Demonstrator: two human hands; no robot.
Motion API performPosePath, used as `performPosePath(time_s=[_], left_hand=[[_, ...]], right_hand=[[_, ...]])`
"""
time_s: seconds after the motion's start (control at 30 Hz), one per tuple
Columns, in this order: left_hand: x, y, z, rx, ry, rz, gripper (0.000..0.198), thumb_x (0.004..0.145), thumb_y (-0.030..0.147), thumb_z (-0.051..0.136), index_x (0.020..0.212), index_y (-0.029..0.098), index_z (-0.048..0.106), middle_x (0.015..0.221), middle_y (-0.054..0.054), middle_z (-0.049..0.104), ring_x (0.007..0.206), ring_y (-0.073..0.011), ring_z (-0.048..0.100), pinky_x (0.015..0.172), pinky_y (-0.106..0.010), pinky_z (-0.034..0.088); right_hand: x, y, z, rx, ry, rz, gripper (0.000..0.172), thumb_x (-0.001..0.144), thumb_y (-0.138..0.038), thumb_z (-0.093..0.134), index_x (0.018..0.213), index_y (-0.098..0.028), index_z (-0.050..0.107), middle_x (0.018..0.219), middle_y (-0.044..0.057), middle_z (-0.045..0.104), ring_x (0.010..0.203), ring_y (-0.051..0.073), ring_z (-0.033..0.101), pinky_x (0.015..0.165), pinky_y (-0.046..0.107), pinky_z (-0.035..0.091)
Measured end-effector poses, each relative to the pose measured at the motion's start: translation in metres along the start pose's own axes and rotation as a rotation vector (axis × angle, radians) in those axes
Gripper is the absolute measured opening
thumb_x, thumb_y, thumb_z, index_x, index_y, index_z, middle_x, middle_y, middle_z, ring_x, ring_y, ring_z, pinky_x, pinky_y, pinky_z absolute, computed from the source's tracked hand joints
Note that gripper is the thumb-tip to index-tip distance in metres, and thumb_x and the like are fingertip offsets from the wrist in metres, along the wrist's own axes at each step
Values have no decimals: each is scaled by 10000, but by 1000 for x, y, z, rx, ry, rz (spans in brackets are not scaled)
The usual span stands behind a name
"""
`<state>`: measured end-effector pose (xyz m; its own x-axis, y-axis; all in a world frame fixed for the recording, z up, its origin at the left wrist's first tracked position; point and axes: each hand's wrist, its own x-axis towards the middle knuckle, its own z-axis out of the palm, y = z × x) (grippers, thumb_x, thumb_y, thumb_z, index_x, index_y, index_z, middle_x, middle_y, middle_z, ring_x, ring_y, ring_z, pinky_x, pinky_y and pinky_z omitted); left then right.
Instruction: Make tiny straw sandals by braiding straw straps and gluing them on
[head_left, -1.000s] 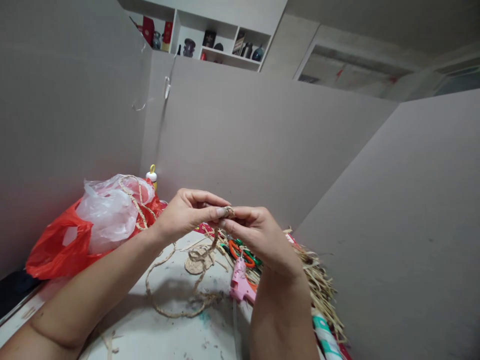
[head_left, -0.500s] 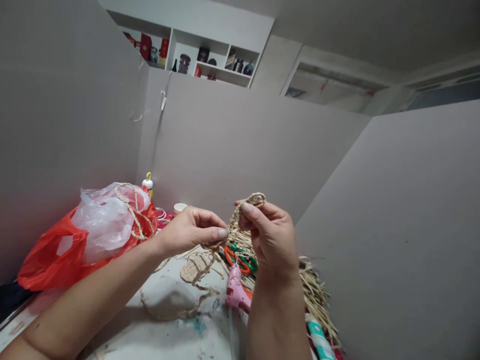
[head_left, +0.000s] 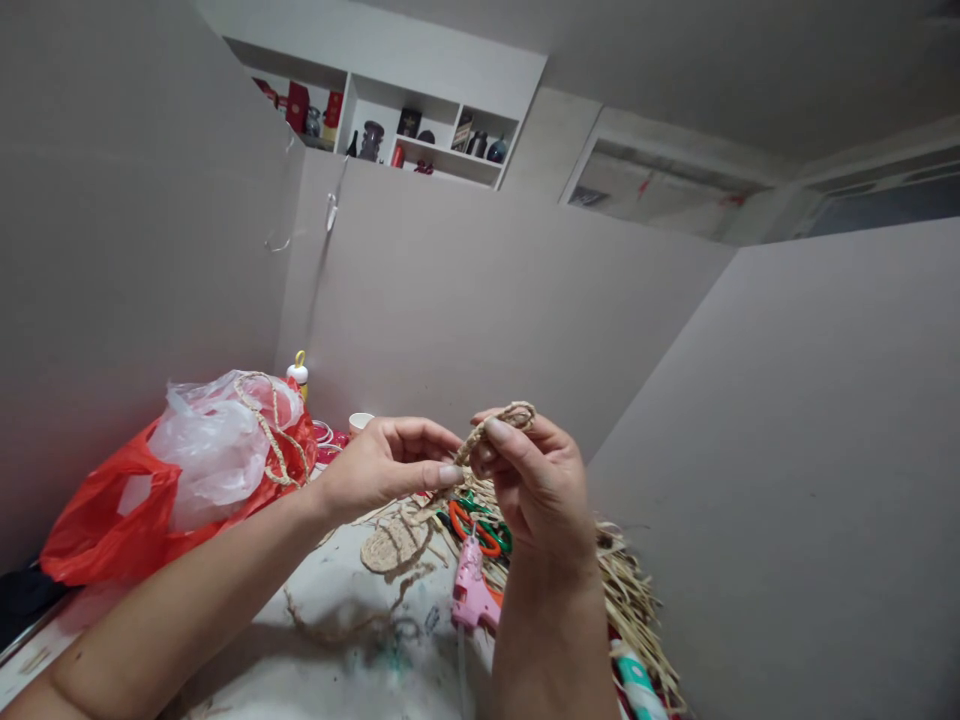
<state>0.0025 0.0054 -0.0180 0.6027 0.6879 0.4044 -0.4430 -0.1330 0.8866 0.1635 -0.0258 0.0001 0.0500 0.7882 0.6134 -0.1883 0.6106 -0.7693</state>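
Pinching a braided cord [head_left: 477, 440], both hands [head_left: 394, 460] [head_left: 541, 478] sit below a black box [head_left: 409, 122], markings illegible.

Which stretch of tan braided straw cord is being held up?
The small-looped stretch in the right hand; another drapes over the white plastic bag, a third trails over the white tabletop.

Dim in here, flat light; soft shadows on white tabletop [head_left: 352, 680], lower centre; sheen on translucent plastic bag [head_left: 214, 455], left; tan braided straw cord [head_left: 472, 441] readable; edges stretched.
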Motion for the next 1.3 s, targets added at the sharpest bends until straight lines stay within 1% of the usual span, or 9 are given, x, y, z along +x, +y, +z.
performPosePath(time_s=[0.17,0.33,0.5,0.63,0.8,0.97,1.1,1.2,1.3], left_hand=[[-4,7,2,43,54,55,151,702,202,786,817,132,719,674,-10,687,463,-35,468,450,-173,344],[-6,7,1,121,109,87,186,735,298,760,751,122,701,511,32,568,415,-50,442,400,-173,351],[-8,8,3,111,118,142,207,788,327,715,787,123,681,624,3,626,467,-58,503,437,-177,424],[-9,8,4,93,148,187,190,815,316,698,803,129,665,615,12,620,493,-60,530,470,-169,442],[-9,8,3,119,154,190,198,797,321,720,860,135,698,646,-5,648,518,-76,548,478,-184,451],[-8,9,-2,83,215,221,161,782,301,736,786,149,683,596,22,618,486,-67,519,457,-180,431],[-9,15,-7,59,285,283,126,783,274,729,782,160,676,637,18,641,499,-59,511,469,-174,408],[-11,22,-10,89,325,281,113,773,248,717,755,149,666,630,8,648,509,-59,510,496,-178,401],[-12,27,-11,134,293,228,109,773,239,705,762,141,657,645,-7,661,577,-88,570,560,-199,439]], right_hand=[[-1,0,4,26,-91,13,45,782,-234,723,761,-202,746,571,-28,608,500,76,514,483,187,433],[-2,0,5,6,-121,31,34,806,-235,720,800,-202,726,585,-30,646,515,70,556,492,166,450],[-4,3,2,-32,-138,24,54,837,-249,705,854,-205,679,615,-34,672,523,70,576,519,170,464],[-5,3,6,-43,-156,30,101,844,-256,698,905,-215,627,607,-41,666,504,80,584,506,185,478],[-8,-2,13,-116,-105,-27,119,836,-246,692,924,-223,617,656,-41,649,521,88,596,488,193,494],[-9,-4,13,-213,-83,-63,187,804,-211,697,978,-231,630,621,-55,589,481,81,522,449,194,433],[-6,-3,3,-277,-40,-80,76,799,-185,684,868,-215,684,587,-58,527,478,67,403,443,196,329],[-3,-2,-5,-307,-51,-124,32,812,-211,686,803,-212,717,640,-31,556,528,87,410,488,226,337],[-3,-6,-10,-337,-60,-182,81,824,-239,684,756,-211,717,673,-16,548,585,112,434,541,251,357]])
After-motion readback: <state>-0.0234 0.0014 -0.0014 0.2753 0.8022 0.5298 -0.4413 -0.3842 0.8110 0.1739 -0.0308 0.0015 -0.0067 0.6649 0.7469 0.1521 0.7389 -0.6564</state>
